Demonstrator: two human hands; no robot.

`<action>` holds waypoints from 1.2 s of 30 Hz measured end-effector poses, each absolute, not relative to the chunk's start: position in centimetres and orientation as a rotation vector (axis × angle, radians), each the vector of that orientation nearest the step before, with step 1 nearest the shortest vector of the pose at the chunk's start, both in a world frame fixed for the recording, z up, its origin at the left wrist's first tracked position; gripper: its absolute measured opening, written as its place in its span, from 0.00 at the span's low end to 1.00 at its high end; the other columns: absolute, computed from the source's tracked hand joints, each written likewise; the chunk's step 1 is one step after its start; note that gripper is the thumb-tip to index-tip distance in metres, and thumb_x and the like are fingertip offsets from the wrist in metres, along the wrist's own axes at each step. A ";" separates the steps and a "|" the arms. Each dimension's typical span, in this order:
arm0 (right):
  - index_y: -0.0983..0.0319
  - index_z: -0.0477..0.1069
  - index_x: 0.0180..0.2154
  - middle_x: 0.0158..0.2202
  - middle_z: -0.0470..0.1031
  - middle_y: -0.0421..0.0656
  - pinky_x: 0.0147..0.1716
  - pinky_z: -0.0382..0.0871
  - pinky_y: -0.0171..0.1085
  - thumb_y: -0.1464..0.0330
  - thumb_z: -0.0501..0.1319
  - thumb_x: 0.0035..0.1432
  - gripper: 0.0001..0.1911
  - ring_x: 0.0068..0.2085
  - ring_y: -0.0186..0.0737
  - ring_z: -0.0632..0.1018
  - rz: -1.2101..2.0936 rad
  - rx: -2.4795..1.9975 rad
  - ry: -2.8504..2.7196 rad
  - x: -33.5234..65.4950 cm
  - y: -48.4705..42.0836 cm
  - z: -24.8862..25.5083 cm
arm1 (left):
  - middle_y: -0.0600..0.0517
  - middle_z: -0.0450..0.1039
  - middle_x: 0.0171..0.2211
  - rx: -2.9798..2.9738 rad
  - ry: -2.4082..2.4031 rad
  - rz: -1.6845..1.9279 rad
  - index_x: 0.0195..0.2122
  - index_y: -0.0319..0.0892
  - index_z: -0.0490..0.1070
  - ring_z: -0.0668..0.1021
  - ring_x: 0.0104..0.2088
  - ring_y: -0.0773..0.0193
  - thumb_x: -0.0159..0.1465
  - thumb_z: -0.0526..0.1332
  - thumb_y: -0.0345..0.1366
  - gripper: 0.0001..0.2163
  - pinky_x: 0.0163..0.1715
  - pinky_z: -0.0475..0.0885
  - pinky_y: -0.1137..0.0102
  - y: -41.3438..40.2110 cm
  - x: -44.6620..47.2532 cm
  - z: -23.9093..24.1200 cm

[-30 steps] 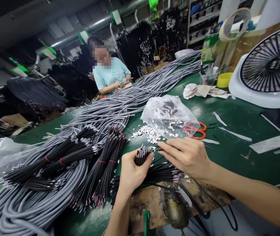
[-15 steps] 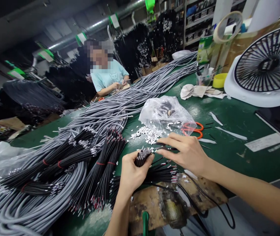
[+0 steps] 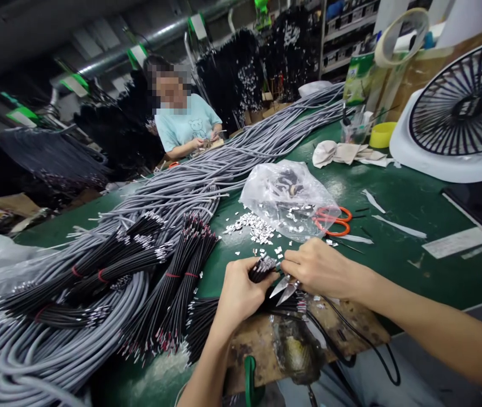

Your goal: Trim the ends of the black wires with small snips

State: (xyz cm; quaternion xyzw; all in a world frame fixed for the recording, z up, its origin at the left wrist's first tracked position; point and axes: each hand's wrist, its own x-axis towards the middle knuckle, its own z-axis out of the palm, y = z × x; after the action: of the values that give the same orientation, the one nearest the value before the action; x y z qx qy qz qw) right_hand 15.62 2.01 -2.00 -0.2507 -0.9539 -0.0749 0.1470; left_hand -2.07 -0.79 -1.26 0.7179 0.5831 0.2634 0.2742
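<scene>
Left hand [image 3: 238, 291] clenched on wire bundle [image 3: 263, 268], right hand [image 3: 321, 268] gripping snips [image 3: 283, 287]; banded bundles [image 3: 177, 285] apparently finished alongside, loose wires [image 3: 207, 319] remaining beneath.

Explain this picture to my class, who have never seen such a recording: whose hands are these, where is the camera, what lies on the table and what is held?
No machine here: a person works with two bare hands, filmed by a camera worn on their head, looking forward and down. The left hand grips a small bundle of black wires. The right hand holds pointed metal snips close to that bundle. On the green table lie long grey cables, tied black wire bundles, a clear plastic bag, scattered small metal pieces, orange-handled scissors and a white fan. Across the table a co-worker in a light blue shirt works with their own hands.
</scene>
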 end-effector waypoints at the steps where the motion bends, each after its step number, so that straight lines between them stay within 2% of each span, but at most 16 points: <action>1: 0.65 0.65 0.24 0.23 0.69 0.42 0.20 0.41 0.36 0.79 0.50 0.52 0.10 0.19 0.32 0.64 -0.182 -0.737 -2.768 15.6 2.0 -2.0 | 0.57 0.51 0.17 1.936 1.571 0.704 0.15 0.38 0.58 0.58 0.20 0.72 0.52 0.61 0.36 0.14 0.18 0.51 0.75 -0.7 -2.1 -1.5; 5: 0.66 0.68 0.26 0.24 0.70 0.42 0.20 0.45 0.35 0.75 0.56 0.50 0.04 0.22 0.32 0.66 0.097 -0.837 -2.685 15.6 2.2 -1.8 | 0.57 0.57 0.18 1.839 1.505 0.745 0.18 0.38 0.64 0.61 0.21 0.70 0.51 0.62 0.35 0.10 0.20 0.56 0.76 -0.5 -2.4 -2.0; 7: 0.66 0.68 0.25 0.22 0.68 0.40 0.22 0.48 0.33 0.74 0.58 0.46 0.01 0.23 0.31 0.65 0.376 -0.869 -2.545 15.7 2.6 -1.8 | 0.56 0.63 0.20 1.744 1.416 0.777 0.22 0.37 0.68 0.65 0.23 0.69 0.51 0.63 0.34 0.06 0.22 0.60 0.75 -0.5 -2.5 -1.8; 9: 0.65 0.67 0.22 0.19 0.64 0.36 0.22 0.50 0.31 0.75 0.58 0.43 0.01 0.22 0.29 0.63 0.793 -0.878 -2.364 15.7 3.1 -2.0 | 0.54 0.67 0.22 1.682 1.346 0.801 0.24 0.37 0.70 0.68 0.24 0.68 0.49 0.65 0.33 0.05 0.24 0.63 0.75 -0.5 -2.6 -1.4; 11: 0.65 0.67 0.21 0.17 0.61 0.34 0.20 0.51 0.30 0.74 0.58 0.42 0.01 0.21 0.27 0.61 1.180 -0.881 -2.180 15.6 3.6 -2.3 | 0.54 0.68 0.22 1.657 1.320 0.819 0.23 0.36 0.71 0.68 0.24 0.68 0.48 0.66 0.32 0.06 0.25 0.64 0.75 -0.5 -2.6 -1.0; 14: 0.65 0.67 0.22 0.16 0.61 0.34 0.18 0.53 0.28 0.72 0.56 0.43 0.03 0.18 0.26 0.61 1.398 -0.880 -2.069 15.3 4.0 -2.5 | 0.55 0.67 0.20 1.643 1.311 0.830 0.21 0.36 0.70 0.67 0.23 0.69 0.46 0.67 0.32 0.06 0.24 0.63 0.75 -0.4 -2.6 -0.7; 19: 0.65 0.65 0.24 0.14 0.59 0.32 0.14 0.54 0.27 0.72 0.53 0.46 0.04 0.15 0.26 0.61 1.513 -0.831 -2.035 15.1 3.8 -2.3 | 0.57 0.62 0.16 1.600 1.267 0.750 0.20 0.36 0.69 0.63 0.18 0.72 0.49 0.66 0.35 0.08 0.18 0.58 0.76 -0.2 -3.1 -0.8; 25: 0.65 0.65 0.25 0.17 0.59 0.33 0.16 0.55 0.27 0.68 0.54 0.51 0.07 0.17 0.25 0.62 1.514 -0.778 -2.073 15.0 3.5 -2.6 | 0.57 0.58 0.13 1.631 1.167 0.715 0.18 0.36 0.67 0.60 0.16 0.73 0.53 0.63 0.39 0.13 0.17 0.53 0.75 -0.2 -3.6 -0.7; 31: 0.66 0.68 0.26 0.20 0.65 0.38 0.21 0.55 0.30 0.73 0.54 0.51 0.06 0.22 0.29 0.63 1.203 -0.923 -2.004 14.8 3.7 -2.5 | 0.55 0.65 0.15 1.517 1.105 0.819 0.22 0.36 0.71 0.66 0.17 0.70 0.49 0.66 0.39 0.11 0.19 0.60 0.75 -0.3 -3.3 -0.2; 36: 0.67 0.72 0.33 0.23 0.69 0.40 0.21 0.55 0.30 0.71 0.53 0.53 0.10 0.23 0.30 0.63 1.077 -0.868 -1.928 14.9 3.2 -1.4 | 0.53 0.67 0.15 1.392 1.092 0.894 0.23 0.35 0.71 0.68 0.17 0.70 0.51 0.65 0.40 0.12 0.20 0.63 0.74 -0.3 -3.0 -0.2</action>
State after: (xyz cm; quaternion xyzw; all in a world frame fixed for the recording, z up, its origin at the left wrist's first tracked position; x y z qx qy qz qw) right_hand 14.85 3.15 -1.36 -0.3393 -0.7532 0.4208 0.3749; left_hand -3.01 -0.28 -0.17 0.5875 0.4607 0.3775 0.5478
